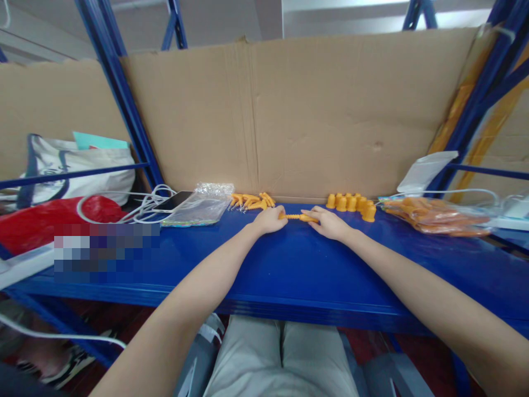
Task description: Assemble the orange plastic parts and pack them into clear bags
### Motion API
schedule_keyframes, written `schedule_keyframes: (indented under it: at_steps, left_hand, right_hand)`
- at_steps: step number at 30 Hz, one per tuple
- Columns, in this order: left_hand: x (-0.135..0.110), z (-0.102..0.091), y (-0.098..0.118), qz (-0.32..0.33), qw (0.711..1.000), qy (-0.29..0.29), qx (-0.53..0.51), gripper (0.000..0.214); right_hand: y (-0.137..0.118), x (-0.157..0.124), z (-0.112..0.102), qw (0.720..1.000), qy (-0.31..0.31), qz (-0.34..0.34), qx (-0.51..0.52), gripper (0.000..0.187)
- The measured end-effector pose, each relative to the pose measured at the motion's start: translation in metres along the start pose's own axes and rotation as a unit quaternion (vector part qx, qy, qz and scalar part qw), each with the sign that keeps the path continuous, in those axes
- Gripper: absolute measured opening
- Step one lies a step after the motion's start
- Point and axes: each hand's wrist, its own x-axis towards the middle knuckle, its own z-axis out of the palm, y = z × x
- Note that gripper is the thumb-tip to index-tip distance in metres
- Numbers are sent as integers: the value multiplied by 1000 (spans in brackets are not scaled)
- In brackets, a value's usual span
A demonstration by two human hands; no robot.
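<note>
Slender, ridged orange piece (293, 216) between fingers (316, 213)

Head view — forward, downward (seemingly wide-angle).

Ridged yellow piece (293, 216): its ends are partly hidden by the gripping left hand (270, 220) and right hand (326, 222). Just beyond the grip's left side, metal fittings (243, 209) are too small to identify; well left, a pixelated patch (106, 252) masks its contents, and a red bundle (61, 218) is cut off by the picture's edge. Right of the grip, the orange contents (433, 210) of a clear bag (471, 232) are blurred.
</note>
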Motion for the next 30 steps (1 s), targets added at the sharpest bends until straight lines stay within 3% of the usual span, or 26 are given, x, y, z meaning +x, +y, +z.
schedule_keyframes:
  at_steps: [12,18,22,27,30]
  left_hand:
    - [3,4,-9,58,994,42,-83,32]
    - [3,5,-4,-18,981,-13,-191,36]
    - [1,3,3,-27,975,-22,-221,31]
    - [0,3,4,-20,978,-1,-205,26]
    - [0,2,2,-24,981,6,-192,26]
  right_hand:
    - [0,-1,-1,1000,7,0,21,43]
    - [0,0,-2,1000,6,2,27,44]
    - [2,0,0,999,15,3,40,44]
    - [12,3,5,992,58,34,106,49]
    - [21,3,8,972,65,75,211,57]
